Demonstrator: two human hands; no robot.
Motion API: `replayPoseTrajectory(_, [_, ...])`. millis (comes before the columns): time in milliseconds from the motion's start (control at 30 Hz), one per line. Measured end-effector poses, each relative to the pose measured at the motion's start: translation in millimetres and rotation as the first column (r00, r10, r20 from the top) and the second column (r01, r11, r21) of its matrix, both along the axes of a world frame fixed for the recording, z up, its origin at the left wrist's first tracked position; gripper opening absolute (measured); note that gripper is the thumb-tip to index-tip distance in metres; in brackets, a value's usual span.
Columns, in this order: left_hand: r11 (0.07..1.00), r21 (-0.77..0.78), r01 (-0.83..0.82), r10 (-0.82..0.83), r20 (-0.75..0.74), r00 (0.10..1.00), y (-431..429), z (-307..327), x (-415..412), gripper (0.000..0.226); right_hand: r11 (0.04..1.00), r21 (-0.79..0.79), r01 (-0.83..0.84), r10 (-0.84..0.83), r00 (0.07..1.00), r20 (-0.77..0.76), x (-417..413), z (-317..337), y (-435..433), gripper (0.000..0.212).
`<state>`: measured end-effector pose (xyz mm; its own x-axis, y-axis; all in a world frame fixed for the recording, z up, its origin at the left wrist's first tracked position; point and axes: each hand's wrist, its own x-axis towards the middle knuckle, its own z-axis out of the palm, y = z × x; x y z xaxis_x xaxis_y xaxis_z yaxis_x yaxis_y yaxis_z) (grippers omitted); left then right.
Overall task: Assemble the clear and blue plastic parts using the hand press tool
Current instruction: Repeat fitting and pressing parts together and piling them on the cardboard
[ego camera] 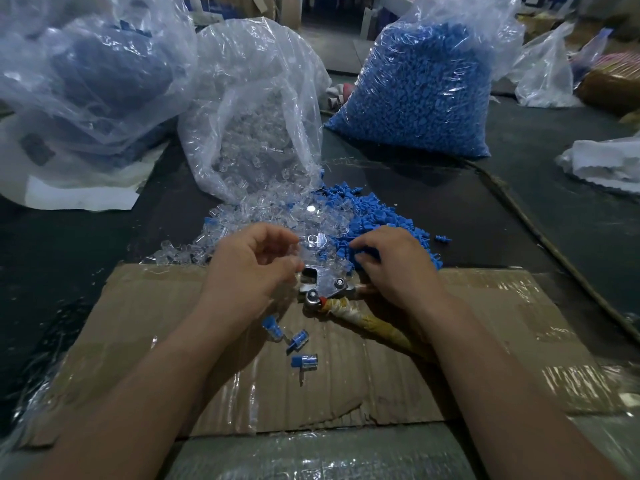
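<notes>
A flattened cardboard sheet [138, 323] lies on the dark tabletop [433, 202], patched with glossy strips of clear tape [568, 379] and torn along its near edge. At the far left a big, crinkled plastic bag [86, 71] rests on a white sheet [79, 199]. A thin cord [554, 247] runs diagonally across the right side of the tabletop. Beyond it a crumpled white plastic wrap [606, 164] lies at the right edge, and farther back a smaller clear bag [543, 77] stands beside a brown bundle [613, 84].

Left hand [254, 263] fingers curled; right hand [391, 263] palm down, fingertips bent (both forearms reaching forward).
</notes>
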<state>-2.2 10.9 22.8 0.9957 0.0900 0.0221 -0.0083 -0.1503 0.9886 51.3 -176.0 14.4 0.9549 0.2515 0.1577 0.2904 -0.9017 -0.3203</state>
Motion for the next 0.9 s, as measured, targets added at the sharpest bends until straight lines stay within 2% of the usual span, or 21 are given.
replayPoseTrajectory(133, [0.998,-0.056,0.010,-0.011,-0.031,0.999,-1,0,-1,0.018,1.000,0.024,0.014,-0.016,0.999,0.044,0,-1,-1,0.012])
replayPoseTrajectory(267, [0.982,-0.188,0.012,-0.025,-0.066,0.997,-3,2,-5,0.020,0.999,0.052,0.010,-0.014,0.996,0.086,0,1,-3,0.010])
replayPoseTrajectory(300, [0.974,-0.227,0.010,-0.027,-0.072,0.997,-3,2,-5,0.022,0.995,0.098,0.012,-0.023,0.994,0.110,-2,3,-3,0.009])
replayPoseTrajectory(367, [0.954,-0.298,0.006,-0.034,-0.089,0.995,-4,3,-6,0.021,0.953,0.301,0.023,-0.058,0.992,0.110,-7,11,-2,0.005])
replayPoseTrajectory(467, [0.969,-0.244,0.024,-0.045,-0.080,0.996,-3,4,-5,0.023,0.765,0.644,0.013,-0.012,1.000,-0.006,-22,23,6,0.021])
replayPoseTrajectory(533, [0.981,-0.188,0.055,-0.064,-0.046,0.997,-3,6,-6,0.030,0.685,0.729,-0.009,0.044,0.999,-0.029,-32,28,13,0.026])
replayPoseTrajectory(633, [0.990,-0.109,0.093,-0.096,-0.024,0.995,-4,8,-6,0.031,0.666,0.743,-0.066,0.100,0.995,-0.001,-43,31,21,0.027])
replayPoseTrajectory(800, [0.978,-0.159,0.132,-0.141,-0.052,0.989,-5,5,-5,0.017,0.725,0.681,-0.102,0.127,0.992,0.013,-46,27,26,0.026])
replayPoseTrajectory(900, [0.977,-0.156,0.142,-0.153,-0.055,0.987,-4,3,-4,0.016,0.745,0.654,-0.135,0.144,0.989,0.041,-46,26,27,0.029])
